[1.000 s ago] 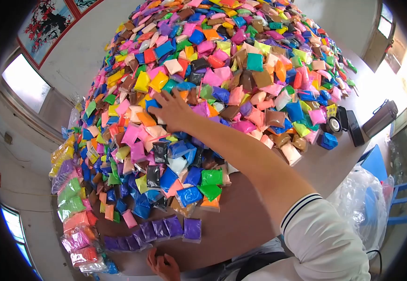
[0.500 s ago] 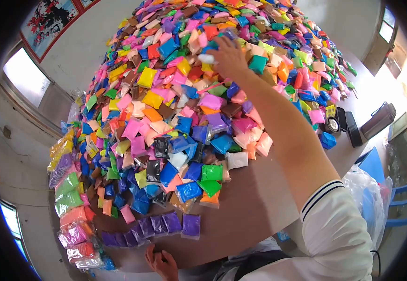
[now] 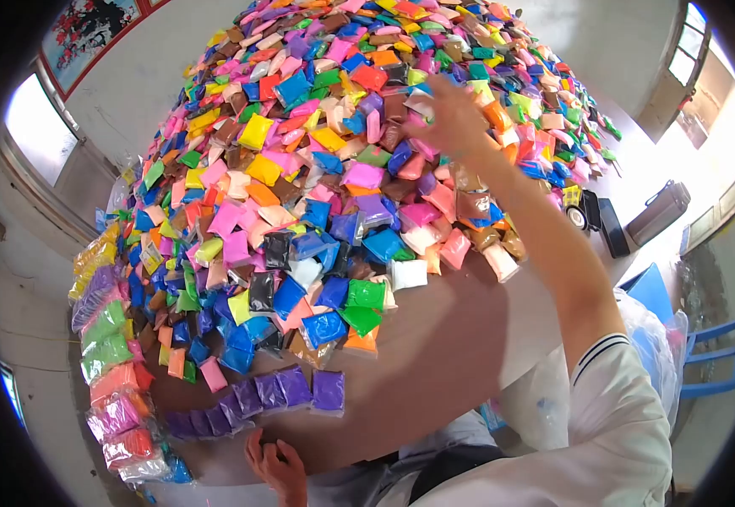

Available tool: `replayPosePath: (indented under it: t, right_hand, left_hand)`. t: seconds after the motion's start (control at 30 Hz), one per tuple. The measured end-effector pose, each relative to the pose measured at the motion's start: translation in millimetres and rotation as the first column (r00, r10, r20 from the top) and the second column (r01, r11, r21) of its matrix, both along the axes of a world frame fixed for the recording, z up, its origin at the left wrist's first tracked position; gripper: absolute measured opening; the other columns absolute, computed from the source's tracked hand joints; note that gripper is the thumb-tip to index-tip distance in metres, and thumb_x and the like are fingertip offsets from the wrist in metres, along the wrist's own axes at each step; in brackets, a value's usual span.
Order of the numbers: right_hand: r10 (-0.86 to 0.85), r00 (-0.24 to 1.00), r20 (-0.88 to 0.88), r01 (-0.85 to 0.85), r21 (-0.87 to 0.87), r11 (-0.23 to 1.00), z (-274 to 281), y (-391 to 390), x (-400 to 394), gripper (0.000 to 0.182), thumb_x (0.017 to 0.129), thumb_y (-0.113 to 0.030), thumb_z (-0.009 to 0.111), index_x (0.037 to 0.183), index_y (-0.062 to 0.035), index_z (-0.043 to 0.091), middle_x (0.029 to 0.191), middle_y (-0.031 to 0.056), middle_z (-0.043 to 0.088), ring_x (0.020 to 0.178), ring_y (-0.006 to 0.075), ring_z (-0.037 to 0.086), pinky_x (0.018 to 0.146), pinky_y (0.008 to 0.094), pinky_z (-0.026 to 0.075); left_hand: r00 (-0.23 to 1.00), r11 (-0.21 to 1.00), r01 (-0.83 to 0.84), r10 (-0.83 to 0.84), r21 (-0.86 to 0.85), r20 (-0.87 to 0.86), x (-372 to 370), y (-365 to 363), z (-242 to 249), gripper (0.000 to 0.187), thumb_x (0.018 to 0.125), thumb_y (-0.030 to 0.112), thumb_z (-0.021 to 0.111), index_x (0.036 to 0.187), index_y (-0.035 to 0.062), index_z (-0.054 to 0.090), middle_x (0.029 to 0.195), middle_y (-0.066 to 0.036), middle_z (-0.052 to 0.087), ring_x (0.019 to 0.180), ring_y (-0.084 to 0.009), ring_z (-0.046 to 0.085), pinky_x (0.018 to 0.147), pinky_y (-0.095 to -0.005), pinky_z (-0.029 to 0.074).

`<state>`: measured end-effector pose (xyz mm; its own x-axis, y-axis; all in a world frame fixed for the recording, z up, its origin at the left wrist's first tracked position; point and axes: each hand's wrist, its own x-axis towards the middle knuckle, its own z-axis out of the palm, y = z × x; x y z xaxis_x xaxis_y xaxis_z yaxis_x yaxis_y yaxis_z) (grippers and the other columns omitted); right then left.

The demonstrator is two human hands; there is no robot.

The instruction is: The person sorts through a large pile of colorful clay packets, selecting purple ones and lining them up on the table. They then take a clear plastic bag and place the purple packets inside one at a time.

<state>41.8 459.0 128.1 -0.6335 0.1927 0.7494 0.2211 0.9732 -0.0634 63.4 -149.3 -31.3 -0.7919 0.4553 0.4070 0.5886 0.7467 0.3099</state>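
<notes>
My right hand (image 3: pixel 454 122) is over the upper part of a big heap of small coloured packets (image 3: pixel 253 211). Motion smears its fingers, and I cannot make out whether a packet is in them. Brown packets (image 3: pixel 472 203) lie below its wrist. My left hand (image 3: pixel 276 466) rests at the table's near edge, fingers loosely bent and apart, holding nothing. Just beyond it lies a row of purple packets (image 3: pixel 327 392), several of them overlapping.
Larger clear bags of sorted packets (image 3: pixel 107 358) line the table's left edge. At the right stand a dark flask (image 3: pixel 660 211) and a black box (image 3: pixel 612 228). A blue chair (image 3: pixel 714 359) and a plastic bag (image 3: pixel 650 359) are beside the brown table (image 3: pixel 435 355).
My right hand has moved right and slightly down over the heap. Brown packets now show below its wrist. The view has shifted slightly; my left hand stays near the purple row.
</notes>
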Motion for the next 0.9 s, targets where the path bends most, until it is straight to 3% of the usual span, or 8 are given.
replayPosePath:
  t: [0.03, 0.13, 0.2, 0.27, 0.5, 0.63, 0.73, 0.9]
  right_hand:
    - [0.19, 0.982, -0.013, -0.19, -0.05, 0.981, -2, -29, -8, 0.049, 0.072, -0.035, 0.079, 0.116, -0.017, 0.069, 0.121, 0.0168, 0.06, 0.114, 0.0324, 0.056, 0.096, 0.042, 0.046]
    - [0.394, 0.914, 0.095, -0.39, -0.061, 0.919, -30, -130, -13, 0.045, 0.07, -0.037, 0.08, 0.106, -0.0137, 0.068, 0.125, 0.0157, 0.056, 0.115, 0.0342, 0.052, 0.098, 0.0504, 0.042]
    - [0.56, 0.821, 0.113, -0.55, -0.106, 0.828, -58, -183, -18, 0.051, 0.069, -0.037, 0.079, 0.113, -0.0155, 0.065, 0.129, 0.0156, 0.053, 0.122, 0.0362, 0.048, 0.104, 0.0551, 0.035]
    - [0.585, 0.772, 0.247, -0.587, -0.076, 0.806, -78, -225, -19, 0.059, 0.068, -0.038, 0.078, 0.121, -0.0176, 0.061, 0.13, 0.0155, 0.052, 0.128, 0.0357, 0.044, 0.109, 0.0561, 0.029]
    - [0.515, 0.802, 0.303, -0.533, -0.026, 0.846, -108, -220, -47, 0.067, 0.062, -0.039, 0.079, 0.124, -0.0214, 0.061, 0.123, 0.0112, 0.055, 0.129, 0.0327, 0.043, 0.11, 0.0581, 0.026]
    - [0.39, 0.822, 0.414, -0.467, 0.1, 0.879, -90, -178, -52, 0.038, 0.067, -0.031, 0.074, 0.103, -0.0185, 0.071, 0.126, 0.0078, 0.056, 0.13, 0.0291, 0.043, 0.112, 0.0549, 0.026]
    - [0.349, 0.901, 0.257, -0.391, 0.134, 0.91, -95, -149, -68, 0.024, 0.067, -0.029, 0.074, 0.088, -0.0172, 0.074, 0.121, 0.0061, 0.057, 0.127, 0.0262, 0.046, 0.11, 0.0526, 0.028]
    - [0.262, 0.932, 0.25, -0.298, 0.12, 0.947, -81, -93, -92, 0.018, 0.069, -0.029, 0.072, 0.086, -0.0225, 0.075, 0.113, 0.0029, 0.062, 0.123, 0.022, 0.05, 0.109, 0.0494, 0.031]
  left_hand:
    - [1.0, 1.0, 0.007, -0.007, 0.002, -0.007, -1, 0, 0, 0.023, 0.086, 0.01, 0.056, 0.068, -0.003, 0.049, 0.117, -0.022, 0.058, 0.107, -0.0444, 0.053, 0.091, -0.0546, 0.042]
    - [1.0, 1.0, 0.009, -0.009, 0.0, -0.021, 0, 0, -1, 0.023, 0.086, 0.01, 0.056, 0.068, -0.003, 0.049, 0.117, -0.022, 0.059, 0.107, -0.0441, 0.053, 0.091, -0.0544, 0.042]
    - [1.0, 1.0, 0.004, -0.004, 0.0, -0.03, 0, 0, -1, 0.023, 0.086, 0.01, 0.056, 0.068, -0.0029, 0.049, 0.117, -0.022, 0.059, 0.107, -0.0438, 0.054, 0.091, -0.054, 0.043]
    - [0.999, 1.0, 0.005, -0.005, 0.004, -0.041, 0, 0, -1, 0.023, 0.086, 0.009, 0.056, 0.068, -0.0027, 0.049, 0.116, -0.022, 0.059, 0.107, -0.0434, 0.054, 0.091, -0.0533, 0.043]
    - [0.999, 1.0, -0.005, 0.005, 0.002, -0.039, 3, 4, 4, 0.021, 0.085, 0.007, 0.058, 0.068, -0.002, 0.049, 0.117, -0.02, 0.06, 0.107, -0.0425, 0.055, 0.091, -0.0517, 0.044]
    - [0.999, 1.0, -0.018, 0.018, 0.001, -0.048, 1, 0, -2, 0.021, 0.084, 0.007, 0.059, 0.068, -0.0015, 0.049, 0.118, -0.02, 0.06, 0.108, -0.0421, 0.055, 0.091, -0.0507, 0.044]
    - [0.999, 1.0, -0.026, 0.026, -0.001, -0.036, 1, 0, -2, 0.021, 0.084, 0.007, 0.059, 0.067, -0.0013, 0.049, 0.118, -0.02, 0.06, 0.108, -0.0419, 0.055, 0.091, -0.0504, 0.044]
    - [0.999, 0.999, -0.033, 0.032, -0.008, -0.027, 1, 0, -4, 0.02, 0.083, 0.006, 0.059, 0.067, -0.0014, 0.049, 0.118, -0.02, 0.06, 0.107, -0.0421, 0.055, 0.09, -0.0505, 0.045]
